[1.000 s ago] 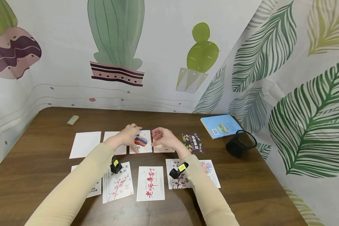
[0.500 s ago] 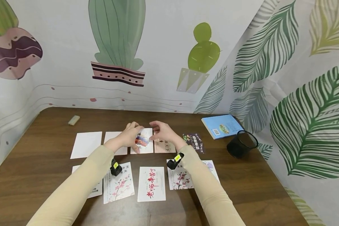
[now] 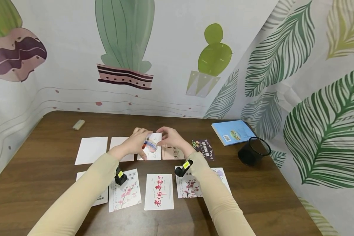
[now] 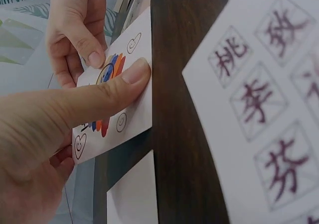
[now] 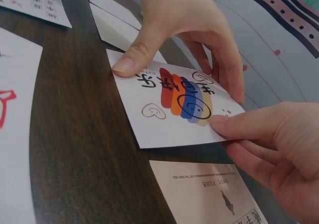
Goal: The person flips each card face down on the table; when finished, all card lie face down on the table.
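**Both your hands on one colourful card, lifted off the table**

Your left hand (image 3: 134,143) pinches the colourful card (image 3: 152,146) along its near left edge, thumb on the printed face and fingers behind. Your right hand (image 3: 170,139) pinches its far right edge the same way, thumb on top. In the right wrist view the card (image 5: 174,104) is tilted, its far end raised above the wooden table (image 3: 32,170), in the middle of the back row.

Count the cards around it: in the back row, two blank white cards (image 3: 91,150) to its left, one pale pink card (image 3: 172,153) just beside it on the right, then one dark card (image 3: 203,149). In the front row you have five: one partly under your left sleeve (image 3: 101,197), one with pink blossom (image 3: 124,190), one with red writing (image 3: 159,191), and two more under your right forearm (image 3: 189,187).

Off to the right lie one blue book (image 3: 230,131) and one black mesh cup (image 3: 253,155), near each other; one small eraser (image 3: 78,124) lies at the far left
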Action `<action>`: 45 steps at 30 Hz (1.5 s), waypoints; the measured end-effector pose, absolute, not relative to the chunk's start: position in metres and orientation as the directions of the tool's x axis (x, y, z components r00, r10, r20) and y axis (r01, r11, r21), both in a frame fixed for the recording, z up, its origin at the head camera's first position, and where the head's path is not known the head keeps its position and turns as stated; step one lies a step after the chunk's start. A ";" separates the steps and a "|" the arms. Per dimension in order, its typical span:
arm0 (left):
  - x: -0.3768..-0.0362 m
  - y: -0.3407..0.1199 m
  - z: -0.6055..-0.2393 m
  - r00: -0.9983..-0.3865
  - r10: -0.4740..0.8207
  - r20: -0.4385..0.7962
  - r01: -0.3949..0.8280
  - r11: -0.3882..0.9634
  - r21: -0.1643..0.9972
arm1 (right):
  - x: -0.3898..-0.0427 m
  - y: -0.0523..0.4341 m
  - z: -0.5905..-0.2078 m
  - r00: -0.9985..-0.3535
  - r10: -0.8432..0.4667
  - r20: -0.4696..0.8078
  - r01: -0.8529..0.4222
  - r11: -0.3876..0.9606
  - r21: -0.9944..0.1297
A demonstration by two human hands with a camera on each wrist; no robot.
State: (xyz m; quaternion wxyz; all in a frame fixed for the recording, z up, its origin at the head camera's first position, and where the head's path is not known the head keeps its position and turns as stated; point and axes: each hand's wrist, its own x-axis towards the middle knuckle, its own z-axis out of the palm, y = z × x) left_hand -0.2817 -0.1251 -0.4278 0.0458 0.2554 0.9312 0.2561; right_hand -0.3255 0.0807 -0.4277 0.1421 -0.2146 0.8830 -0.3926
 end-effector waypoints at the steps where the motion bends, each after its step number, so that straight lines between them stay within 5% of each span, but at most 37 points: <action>1: -0.281 -0.125 -0.428 -0.865 0.499 0.047 0.454 0.739 0.498 | -0.325 0.081 -0.428 -0.871 -0.485 -0.080 -0.266 0.602 -0.753; 10: -0.278 -0.126 -0.426 -0.869 0.487 0.092 0.461 0.728 0.508 | -0.324 0.088 -0.432 -0.879 -0.475 -0.041 -0.250 0.532 -0.809; 16: -0.278 -0.133 -0.422 -0.928 0.328 0.176 0.356 0.646 0.675 | -0.320 0.094 -0.429 -0.882 -0.470 -0.032 -0.209 0.451 -0.868; 22: -0.277 -0.138 -0.426 -0.964 0.255 -0.074 0.035 0.397 0.917 | -0.318 0.100 -0.426 -0.903 -0.429 -0.025 -0.178 0.425 -0.888; 28: -0.270 -0.137 -0.431 -0.940 0.268 -0.212 -0.160 0.205 0.966 | -0.316 0.103 -0.422 -0.898 -0.441 0.003 -0.171 0.342 -0.924; 45: -0.263 -0.131 -0.436 -0.957 0.237 -0.170 -0.152 0.093 0.984 | -0.301 0.101 -0.433 -0.918 -0.391 -0.069 0.030 0.105 -0.994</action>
